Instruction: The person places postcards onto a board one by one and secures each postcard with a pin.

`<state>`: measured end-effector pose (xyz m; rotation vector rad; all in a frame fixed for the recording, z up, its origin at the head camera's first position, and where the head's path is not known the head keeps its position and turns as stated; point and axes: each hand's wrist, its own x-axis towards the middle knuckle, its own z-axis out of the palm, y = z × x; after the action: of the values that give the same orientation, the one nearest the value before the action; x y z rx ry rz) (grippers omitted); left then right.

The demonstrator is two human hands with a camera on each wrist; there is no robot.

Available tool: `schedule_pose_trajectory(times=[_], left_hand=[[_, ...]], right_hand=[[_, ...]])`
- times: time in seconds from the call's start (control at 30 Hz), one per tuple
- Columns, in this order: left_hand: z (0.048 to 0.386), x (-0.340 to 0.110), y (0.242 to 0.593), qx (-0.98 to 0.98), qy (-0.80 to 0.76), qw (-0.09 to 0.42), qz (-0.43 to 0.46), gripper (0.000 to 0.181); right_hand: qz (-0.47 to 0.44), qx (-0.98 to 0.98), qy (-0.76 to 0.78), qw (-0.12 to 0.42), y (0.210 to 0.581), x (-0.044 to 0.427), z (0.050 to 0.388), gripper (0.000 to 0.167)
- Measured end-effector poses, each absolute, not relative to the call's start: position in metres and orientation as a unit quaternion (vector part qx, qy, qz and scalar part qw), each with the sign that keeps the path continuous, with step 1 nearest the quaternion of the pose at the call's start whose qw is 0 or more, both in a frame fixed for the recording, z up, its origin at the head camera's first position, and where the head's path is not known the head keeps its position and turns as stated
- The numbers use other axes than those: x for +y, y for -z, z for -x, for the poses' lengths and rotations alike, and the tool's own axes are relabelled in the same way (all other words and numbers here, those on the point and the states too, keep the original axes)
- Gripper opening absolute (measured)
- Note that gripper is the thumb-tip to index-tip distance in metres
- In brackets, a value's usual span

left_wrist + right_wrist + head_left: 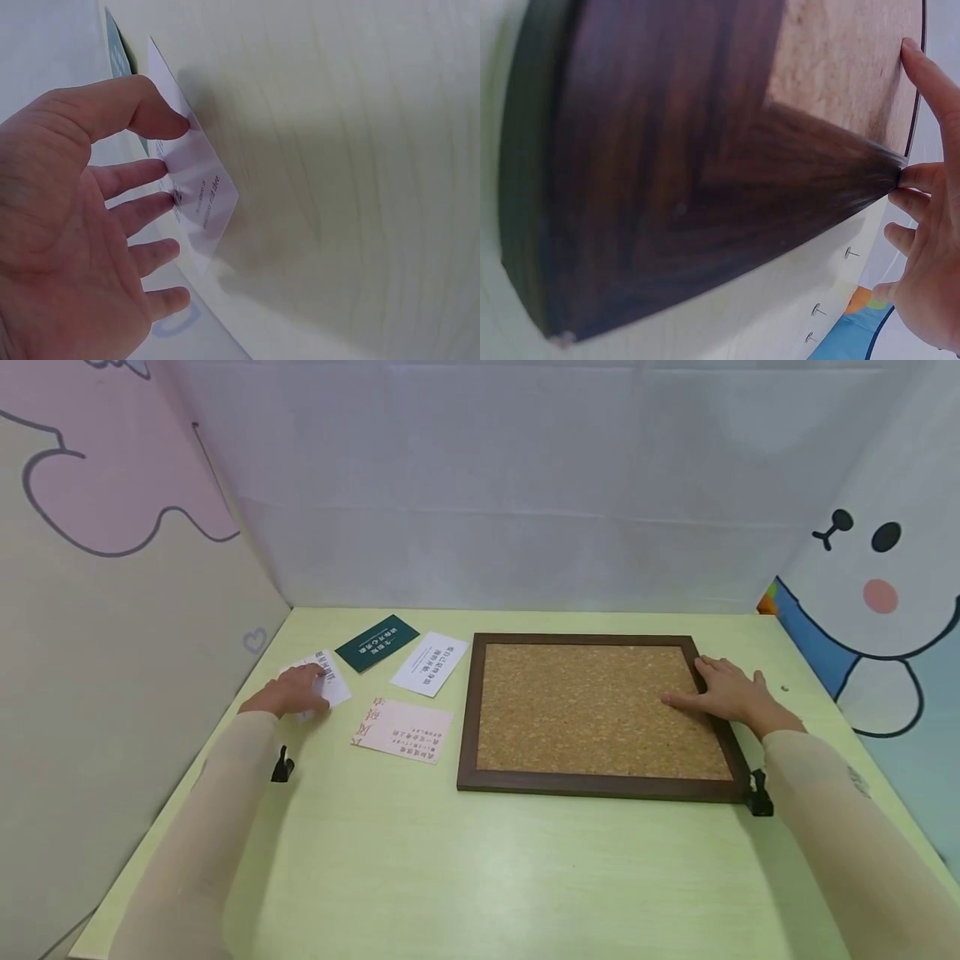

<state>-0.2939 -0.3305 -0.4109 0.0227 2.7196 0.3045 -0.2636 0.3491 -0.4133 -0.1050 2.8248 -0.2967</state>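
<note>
My left hand [292, 692] lies over a white printed card [337, 683] on the table. In the left wrist view, the thumb and two fingertips of the left hand [97, 195] touch that card [206, 191], spread apart. A brown-framed cork board [592, 710] lies flat, with my right hand [731, 695] at its right edge, thumb on the cork. In the right wrist view, fingertips of the right hand [930, 202] meet the side of the dark wooden frame [727, 187], and the other fingers hang loosely beside it.
Beside the left hand lie a dark green card [377, 643], another white card [430, 664] and a pink card [402, 730]. Metal pins [851, 253] stand on the table to the right of the board. Walls border the table [480, 877] behind and at both sides.
</note>
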Motion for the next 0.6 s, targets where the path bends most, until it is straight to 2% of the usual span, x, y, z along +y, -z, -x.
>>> schedule_pose_trajectory(times=[0.6], left_hand=[[0.2885, -0.3317, 0.4061, 0.972, -0.114, 0.204, 0.013, 0.074]], right_hand=[[0.036, 0.983, 0.097, 0.153, 0.4094, 0.3467, 0.2622, 0.116]])
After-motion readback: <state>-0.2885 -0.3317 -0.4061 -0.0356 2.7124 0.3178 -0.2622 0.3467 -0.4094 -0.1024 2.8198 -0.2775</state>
